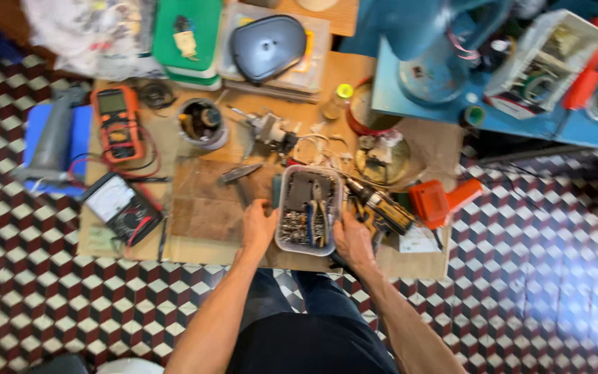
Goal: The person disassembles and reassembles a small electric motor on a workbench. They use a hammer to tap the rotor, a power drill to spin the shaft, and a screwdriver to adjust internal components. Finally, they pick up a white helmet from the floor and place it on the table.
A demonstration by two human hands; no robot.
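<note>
- Head view: a low wooden worktop (202, 208) stands on a floor of red, white and dark cube-pattern tiles (534, 242); the person's dark-trousered legs show below its near edge.
- A clear plastic tray (309, 209), rectangular with rounded corners, sits at the near middle of the worktop. It holds pliers and a jumble of small metal parts.
- The left hand (259, 228) grips the tray's left long wall, its fingers closed on the rim.
- The right hand (353, 239) grips the tray's near right corner, fingers wrapped on the wall.
- Just right of the tray lies a yellow-and-black drill (381, 206); beyond it, an orange power tool (441, 201) near the worktop's right edge.
- To the left: an orange multimeter (116, 123) far back, and a black analogue meter (119, 206) nearer, with red and black leads around them.
- Behind the tray: a round tin of small parts (202, 122), a dark rounded cover (266, 47) on a flat box, and a small motor part (271, 130).
- A blue machine base (430, 62) stands at the upper right.
</note>
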